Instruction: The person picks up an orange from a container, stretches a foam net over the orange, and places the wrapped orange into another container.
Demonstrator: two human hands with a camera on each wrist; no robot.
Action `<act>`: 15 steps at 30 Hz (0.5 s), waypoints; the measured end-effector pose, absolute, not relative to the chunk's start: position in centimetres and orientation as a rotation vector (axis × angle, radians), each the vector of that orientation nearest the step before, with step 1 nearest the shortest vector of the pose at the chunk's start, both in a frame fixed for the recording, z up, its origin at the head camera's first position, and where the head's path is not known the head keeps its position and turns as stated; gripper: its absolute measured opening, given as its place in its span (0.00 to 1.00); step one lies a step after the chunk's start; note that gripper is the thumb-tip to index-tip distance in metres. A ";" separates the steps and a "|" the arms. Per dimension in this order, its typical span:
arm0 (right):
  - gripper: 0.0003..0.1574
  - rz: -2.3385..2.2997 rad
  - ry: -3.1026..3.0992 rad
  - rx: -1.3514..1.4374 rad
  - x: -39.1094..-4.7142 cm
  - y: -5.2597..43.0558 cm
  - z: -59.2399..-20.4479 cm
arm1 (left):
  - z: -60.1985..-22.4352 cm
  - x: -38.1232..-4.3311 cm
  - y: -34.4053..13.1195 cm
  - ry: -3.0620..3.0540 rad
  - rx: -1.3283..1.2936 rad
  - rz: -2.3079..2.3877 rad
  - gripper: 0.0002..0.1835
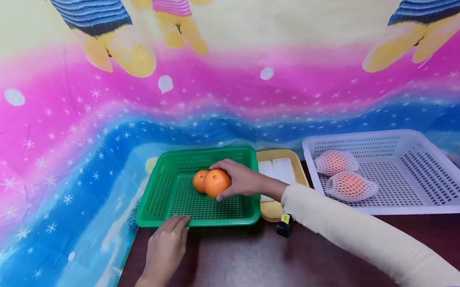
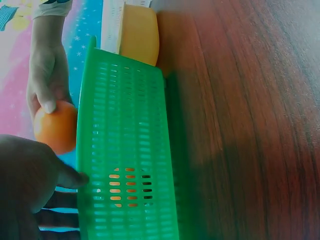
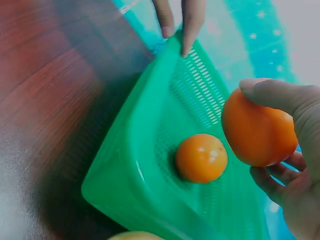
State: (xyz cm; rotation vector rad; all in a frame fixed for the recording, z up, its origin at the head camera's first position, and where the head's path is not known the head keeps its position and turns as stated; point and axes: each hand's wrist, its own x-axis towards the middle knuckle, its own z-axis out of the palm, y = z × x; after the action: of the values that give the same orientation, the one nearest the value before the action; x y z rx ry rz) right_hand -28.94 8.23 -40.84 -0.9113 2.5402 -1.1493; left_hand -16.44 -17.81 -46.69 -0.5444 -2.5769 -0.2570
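My right hand grips an orange between thumb and fingers, above the green basket. In the right wrist view this held orange hangs over the basket, apart from a second orange lying on its floor. My left hand pinches the basket's near rim at the left, with the thumb outside and the fingers over the inner side. Slots in the basket wall let bits of the second orange show in the left wrist view.
A lilac basket at the right holds two fruits in white foam nets. Between the baskets stands a yellow tray with white netting in it. A small black object is at the right wrist. A patterned cloth hangs behind the dark table.
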 end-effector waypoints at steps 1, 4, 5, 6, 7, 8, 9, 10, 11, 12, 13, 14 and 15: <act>0.52 -1.173 2.536 -0.903 -28.9 8.7 -40.6 | -46.6 -16.4 -17.8 -2.585 -0.539 -0.264 0.16; 0.52 -1.221 2.532 -0.870 -28.6 10.0 -40.0 | -46.3 -16.4 -17.6 -2.617 -0.509 -0.298 0.18; 0.52 -1.234 2.527 -0.856 -28.4 10.5 -39.8 | -46.2 -16.3 -17.5 -2.633 -0.495 -0.321 0.19; 0.52 -1.245 2.525 -0.840 -28.3 11.0 -39.7 | -46.0 -16.3 -17.3 -2.650 -0.478 -0.350 0.20; 0.53 -1.256 2.522 -0.829 -28.1 11.5 -39.5 | -45.8 -16.3 -17.1 -2.666 -0.461 -0.386 0.22; 0.53 -1.257 2.526 -0.821 -27.8 12.0 -39.4 | -45.6 -16.4 -16.9 -2.687 -0.442 -0.435 0.23; 0.53 -1.257 2.529 -0.815 -27.6 12.4 -39.3 | -45.3 -16.4 -16.5 -2.708 -0.421 -0.500 0.25; 0.53 -1.259 2.532 -0.816 -27.3 12.9 -39.2 | -44.9 -16.4 -16.1 -2.728 -0.404 -0.573 0.27; 0.53 -1.263 2.531 -0.817 -27.1 13.4 -39.2 | -44.6 -16.4 -15.7 -2.741 -0.391 -0.651 0.29; 0.54 -1.265 2.531 -0.822 -26.8 13.8 -39.2 | -44.2 -16.5 -15.1 -2.746 -0.385 -0.733 0.30; 0.54 -1.267 2.528 -0.831 -26.5 14.3 -39.1 | -43.9 -16.5 -14.6 -2.738 -0.390 -0.826 0.31; 0.54 -1.269 2.525 -0.844 -26.2 14.7 -39.2 | -43.6 -16.6 -14.0 -2.721 -0.398 -0.922 0.33; 0.54 -1.273 2.519 -0.858 -25.9 15.0 -39.2 | -43.3 -16.6 -13.3 -2.695 -0.418 -1.012 0.34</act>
State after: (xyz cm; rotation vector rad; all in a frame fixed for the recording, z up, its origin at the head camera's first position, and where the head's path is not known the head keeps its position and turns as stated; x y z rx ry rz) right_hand -25.87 15.01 -39.19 -0.8582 2.5186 -1.2731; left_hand -16.64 -13.34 -43.29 -0.4185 -2.6945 -1.0123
